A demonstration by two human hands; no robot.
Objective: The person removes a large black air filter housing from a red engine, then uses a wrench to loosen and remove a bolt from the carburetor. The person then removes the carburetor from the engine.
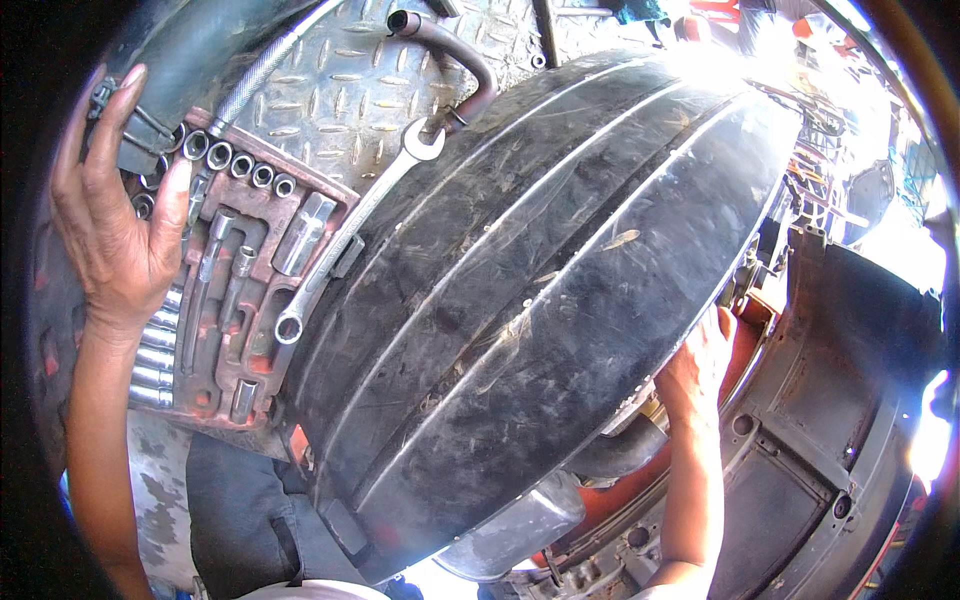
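A: What takes up most of the frame?
B: A black curved cover (500,300) with raised ribs, scuffed and dusty. It runs diagonally from the lower centre to the upper right. The right side of the frame holds a dark metal panel (850,330) with round holes, and the top a tread-patterned metal plate (345,100).

A: And next in size?
B: At left, a worn reddish tool case (262,203), lying open with tools in its moulded slots.

A: Where are the hands?
B: Well apart. The left hand (120,240), upper left, has its fingers spread and seems to hold nothing; I cannot tell whether the thumb touches the case. The right hand (698,362), right of centre, reaches behind the cover's lower edge. Its fingertips are hidden, so I cannot tell what they grip.

A: Anything smaller?
B: A combination wrench (348,236) slanting between case and cover, then a row of sockets (242,165) near the left thumb.

A: Which step does this look like?
B: My judgement: feeling or steadying behind the cover, with the left hand free near the tools. Taking up a socket would call for closing the left fingers, while the right hand stays steady.
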